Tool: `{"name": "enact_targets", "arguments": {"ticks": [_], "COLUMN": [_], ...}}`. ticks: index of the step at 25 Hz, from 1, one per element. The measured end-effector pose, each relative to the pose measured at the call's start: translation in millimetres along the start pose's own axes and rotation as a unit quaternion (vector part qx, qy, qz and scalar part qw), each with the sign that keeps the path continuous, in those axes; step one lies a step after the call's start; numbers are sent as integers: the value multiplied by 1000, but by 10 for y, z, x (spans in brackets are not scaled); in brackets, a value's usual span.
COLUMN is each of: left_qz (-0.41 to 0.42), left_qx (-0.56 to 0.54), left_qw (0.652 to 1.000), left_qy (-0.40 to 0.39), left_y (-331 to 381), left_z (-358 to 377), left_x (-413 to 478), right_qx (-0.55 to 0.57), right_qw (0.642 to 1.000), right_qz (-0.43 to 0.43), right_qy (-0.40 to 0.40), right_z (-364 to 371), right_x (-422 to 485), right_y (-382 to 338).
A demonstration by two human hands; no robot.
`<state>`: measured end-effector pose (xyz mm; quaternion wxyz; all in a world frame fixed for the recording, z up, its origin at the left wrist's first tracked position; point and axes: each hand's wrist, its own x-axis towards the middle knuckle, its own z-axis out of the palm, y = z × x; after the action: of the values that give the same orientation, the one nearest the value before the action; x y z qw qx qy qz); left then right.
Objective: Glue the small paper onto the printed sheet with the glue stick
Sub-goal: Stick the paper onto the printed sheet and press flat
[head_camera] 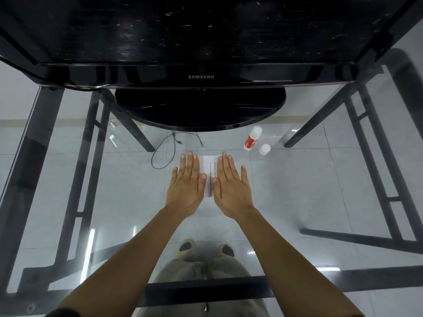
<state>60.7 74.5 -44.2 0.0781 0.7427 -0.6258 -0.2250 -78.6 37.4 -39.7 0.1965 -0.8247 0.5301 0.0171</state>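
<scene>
- Glass tabletop on a black frame carries a Samsung monitor at the far side; tiled floor shows through.
- Printed sheet lies nearer than the monitor's stand, probably being pressed down so the glue bonds; the small paper is hidden.
- Left hand and right hand lie flat, fingers extended and close together, gripping nothing.
- Glue stick lies uncapped just right of the stand, its cap standing beside it.

- both hands flat on the glass desk, left hand and right hand side by side
- printed sheet under and between them
- glue stick and its cap right-rear of the sheet
- monitor along the desk's far edge
</scene>
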Motion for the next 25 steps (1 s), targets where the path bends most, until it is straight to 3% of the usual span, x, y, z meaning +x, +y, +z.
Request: {"name": "enact_targets", "arguments": {"ticks": [3,7,12,16,25], "left_qz": [10,-8,53,70,90], "left_qx": [-92,-199,-152,-180,-218], "left_qw": [996,979,984,977,970], "left_qy": [-1,53,75,90,63], "left_y": [-16,55,378,693,1085], "left_z": [-59,-168,-247,-321,-253], "left_x": [-9,-33,170,496,906], "right_qx": [56,74,42,-1,-14], "right_qw": [998,991,982,971,968], "right_qz": [15,76,150,225,236], "right_qy": [27,77,106,83,84], "right_z": [-19,-84,-115,-96,-22], "right_x": [-36,-148,-294,-368,-368], "right_y": [25,119,341,563,618]}}
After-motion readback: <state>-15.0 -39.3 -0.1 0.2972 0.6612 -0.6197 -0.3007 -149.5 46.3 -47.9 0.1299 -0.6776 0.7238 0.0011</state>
